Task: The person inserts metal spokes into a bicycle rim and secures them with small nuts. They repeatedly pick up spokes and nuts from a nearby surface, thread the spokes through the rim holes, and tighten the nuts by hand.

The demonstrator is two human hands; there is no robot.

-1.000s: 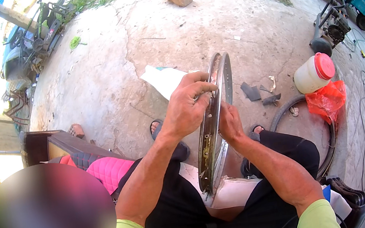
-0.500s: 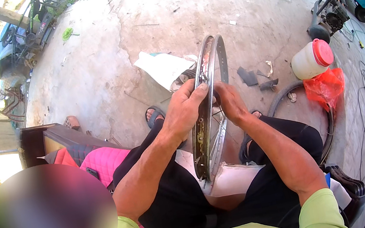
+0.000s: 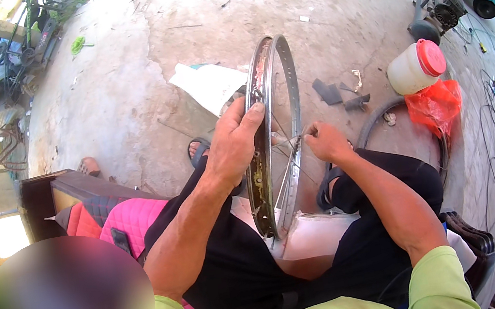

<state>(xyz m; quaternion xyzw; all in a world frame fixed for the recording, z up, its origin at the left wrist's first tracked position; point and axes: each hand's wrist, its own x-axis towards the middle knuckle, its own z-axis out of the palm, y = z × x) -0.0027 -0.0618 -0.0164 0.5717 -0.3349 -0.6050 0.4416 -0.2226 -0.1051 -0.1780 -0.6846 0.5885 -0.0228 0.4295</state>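
A wire-spoked wheel rim [image 3: 288, 74] stands upright between my knees, its bare metal channel worn and rust-stained. My left hand [image 3: 236, 135] is closed round the rim's near left side, thumb on top. Thin spokes [image 3: 289, 187] run inside the rim toward the middle. To the right of the rim, my right hand [image 3: 327, 142] is closed, with thumb and fingertips pinched together by the hub end of the spokes. What lies in that pinch is too small to make out. Under the wheel's lower edge lies a pale sheet [image 3: 324, 233] between my thighs.
A white sack [image 3: 209, 85] lies on the concrete beyond the wheel. Right of it are black rubber scraps [image 3: 327, 92], a tyre [image 3: 379, 114], a white tub with a red lid [image 3: 408, 72] and a red plastic bag [image 3: 437, 108]. A pink quilted cloth [image 3: 134, 222] is at my left.
My right hand has drawn back from the rim's inner side to the right and down, fingertips now pinched near the hub. The left hand still grips the rim; the whole view has shifted slightly.
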